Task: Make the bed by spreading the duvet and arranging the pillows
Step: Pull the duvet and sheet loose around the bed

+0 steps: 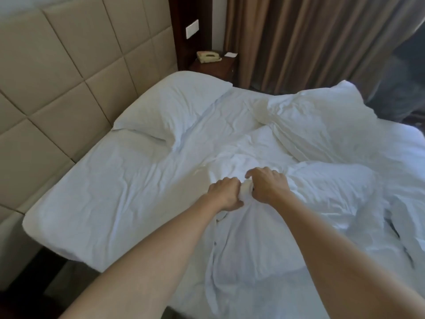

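A white duvet (322, 185) lies crumpled over the right half of the bed, with a bunched fold reaching toward me. My left hand (226, 193) and my right hand (268, 185) sit side by side at the middle of the bed, both gripping the same bunched edge of the duvet. One white pillow (172, 104) lies flat at the far corner against the headboard. A second puffy white shape (315, 116) at the far right could be a pillow or duvet; I cannot tell. The bare white sheet (110, 192) covers the left part of the mattress.
A padded beige headboard (57, 77) runs along the left. A dark wooden nightstand (216, 66) with a telephone (208, 56) stands beyond the bed. Brown curtains (310, 38) hang behind. Dark floor shows at the lower left beside the mattress corner.
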`<state>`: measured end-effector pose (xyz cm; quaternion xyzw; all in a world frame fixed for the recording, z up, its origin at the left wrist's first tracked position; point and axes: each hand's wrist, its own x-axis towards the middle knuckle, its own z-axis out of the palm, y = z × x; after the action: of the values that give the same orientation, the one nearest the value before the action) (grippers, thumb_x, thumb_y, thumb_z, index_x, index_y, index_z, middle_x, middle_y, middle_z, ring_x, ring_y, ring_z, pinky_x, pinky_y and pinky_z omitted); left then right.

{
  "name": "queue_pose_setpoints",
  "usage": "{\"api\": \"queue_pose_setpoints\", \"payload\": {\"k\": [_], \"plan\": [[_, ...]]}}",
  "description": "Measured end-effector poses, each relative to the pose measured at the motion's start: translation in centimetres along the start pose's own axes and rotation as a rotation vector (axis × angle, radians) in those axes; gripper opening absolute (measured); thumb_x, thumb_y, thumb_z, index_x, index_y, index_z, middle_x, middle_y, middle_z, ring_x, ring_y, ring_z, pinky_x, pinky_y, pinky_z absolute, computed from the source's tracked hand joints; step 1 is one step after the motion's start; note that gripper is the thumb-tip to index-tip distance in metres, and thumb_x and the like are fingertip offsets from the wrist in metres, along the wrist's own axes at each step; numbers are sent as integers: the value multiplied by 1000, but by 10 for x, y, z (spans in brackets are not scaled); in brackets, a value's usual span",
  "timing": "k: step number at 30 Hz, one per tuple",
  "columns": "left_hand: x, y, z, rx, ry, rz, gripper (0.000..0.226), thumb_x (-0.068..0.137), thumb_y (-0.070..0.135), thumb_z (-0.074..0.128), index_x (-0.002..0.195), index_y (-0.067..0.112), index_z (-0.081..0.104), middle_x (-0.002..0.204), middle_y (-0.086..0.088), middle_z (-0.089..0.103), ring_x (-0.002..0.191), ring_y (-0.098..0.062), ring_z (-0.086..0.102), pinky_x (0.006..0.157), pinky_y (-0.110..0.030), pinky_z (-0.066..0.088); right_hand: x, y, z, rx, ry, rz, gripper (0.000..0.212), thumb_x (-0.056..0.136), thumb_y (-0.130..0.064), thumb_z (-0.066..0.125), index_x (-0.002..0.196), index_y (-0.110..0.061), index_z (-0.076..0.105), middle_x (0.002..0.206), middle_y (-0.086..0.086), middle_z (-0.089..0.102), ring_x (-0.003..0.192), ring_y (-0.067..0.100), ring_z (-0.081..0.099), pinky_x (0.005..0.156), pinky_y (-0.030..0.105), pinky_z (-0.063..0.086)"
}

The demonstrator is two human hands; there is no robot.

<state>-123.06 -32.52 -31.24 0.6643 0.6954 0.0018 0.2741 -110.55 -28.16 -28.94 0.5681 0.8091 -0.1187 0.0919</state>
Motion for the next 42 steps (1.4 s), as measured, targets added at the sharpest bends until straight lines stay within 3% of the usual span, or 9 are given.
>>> {"api": "queue_pose_setpoints", "payload": {"k": [7, 11, 13, 17, 23, 29, 34, 38, 42], "plan": [[-95, -5, 18, 127, 110, 232, 26, 94, 24, 56, 117, 12, 59, 120, -12, 59, 114, -33, 53, 84, -34, 39, -124, -40, 19, 76, 110, 199, 33, 85, -10, 52, 111, -24, 66, 109, 7, 62, 103, 31, 62, 71, 32, 37], [-139, -2, 26, 127, 326, 345, 26, 91, 11, 50, 113, 13, 65, 117, -8, 53, 115, -28, 47, 90, -33, 33, -180, -60, 17, 232, 145, 324, 36, 83, -14, 58, 119, -21, 63, 116, 8, 60, 111, 32, 59, 80, 34, 42], [-161, -8, 28, 84, 365, 346, 24, 89, 10, 51, 107, 14, 67, 112, -6, 50, 109, -26, 48, 90, -33, 32, -201, -74, 11, 310, 151, 356, 37, 83, -15, 60, 119, -18, 63, 113, 7, 61, 110, 31, 59, 82, 34, 44], [-201, -44, 26, 77, 386, 319, 16, 87, 16, 57, 102, 14, 63, 109, -7, 59, 103, -29, 55, 86, -34, 35, -221, -115, 18, 401, 164, 323, 12, 78, -15, 58, 85, -16, 67, 79, 1, 57, 87, 30, 61, 68, 31, 42], [-273, -104, 41, -47, 425, 130, 24, 86, 11, 57, 110, 12, 54, 103, -12, 67, 94, -36, 61, 69, -35, 41, -246, -181, 47, 504, 211, 199, 14, 73, -14, 55, 76, -18, 67, 74, 3, 61, 78, 29, 61, 63, 30, 41], [-326, -120, 48, -79, 458, 21, 30, 89, 23, 60, 118, 18, 56, 107, -11, 67, 98, -36, 63, 73, -39, 50, -285, -217, 60, 520, 266, 149, 27, 75, -20, 57, 98, -25, 71, 92, 3, 68, 92, 28, 65, 68, 30, 43], [-352, -119, 40, -25, 491, 41, 25, 85, 9, 54, 108, 16, 60, 100, -12, 68, 93, -35, 64, 69, -37, 48, -313, -229, 53, 471, 301, 184, 24, 79, -20, 53, 98, -22, 67, 89, 0, 65, 78, 23, 57, 66, 31, 45], [-374, -134, 22, 41, 563, 84, 26, 84, 3, 51, 106, 13, 61, 100, -13, 68, 90, -34, 65, 66, -36, 45, -328, -260, 44, 517, 369, 234, 42, 84, -30, 55, 126, -28, 55, 113, -1, 65, 103, 24, 62, 73, 30, 39], [-404, -176, -3, 30, 643, 67, 20, 84, 3, 51, 96, 14, 62, 95, -11, 68, 87, -33, 66, 62, -34, 44, -339, -321, 38, 559, 401, 197, 60, 84, -26, 57, 140, -31, 36, 122, 3, 63, 112, 27, 60, 78, 33, 41]]}}
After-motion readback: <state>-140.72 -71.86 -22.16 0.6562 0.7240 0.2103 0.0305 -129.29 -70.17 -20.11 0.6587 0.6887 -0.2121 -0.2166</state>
